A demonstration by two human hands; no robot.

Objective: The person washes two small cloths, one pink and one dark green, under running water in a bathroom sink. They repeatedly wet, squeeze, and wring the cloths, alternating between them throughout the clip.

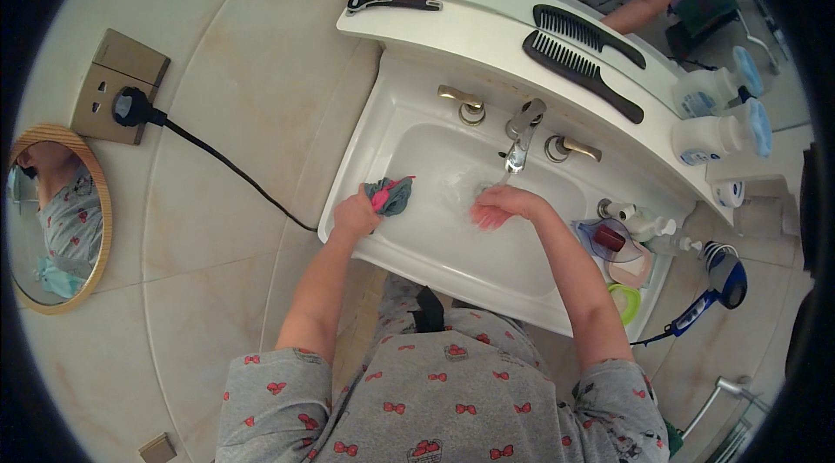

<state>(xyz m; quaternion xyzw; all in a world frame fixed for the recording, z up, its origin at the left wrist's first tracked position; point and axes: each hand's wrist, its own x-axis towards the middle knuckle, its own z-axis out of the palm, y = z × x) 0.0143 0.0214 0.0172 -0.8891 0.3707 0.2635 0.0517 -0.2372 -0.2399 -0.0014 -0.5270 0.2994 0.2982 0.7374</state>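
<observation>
My left hand [357, 213] grips a bunched grey-green cloth [394, 197] with bright pink trim, over the left rim of the white washbasin [443, 260]. Under the chrome tap [515, 156], my right hand [501, 207] is in the basin, its fingers blurred and pointing to the left. Water lies about the drain beside these fingers. Whether the right hand holds anything cannot be told. Two tap handles, one on the left [462, 97] and one on the right [574, 148], flank the spout.
A white shelf [470, 22] bears a black comb [584, 74], razors and a white bottle [711, 136]. Soap dishes [626, 303] and pump bottles crowd the basin's right rim. A blue hair dryer [714, 287] hangs at the right. A black cable [228, 169] runs from the wall socket to the basin's left edge.
</observation>
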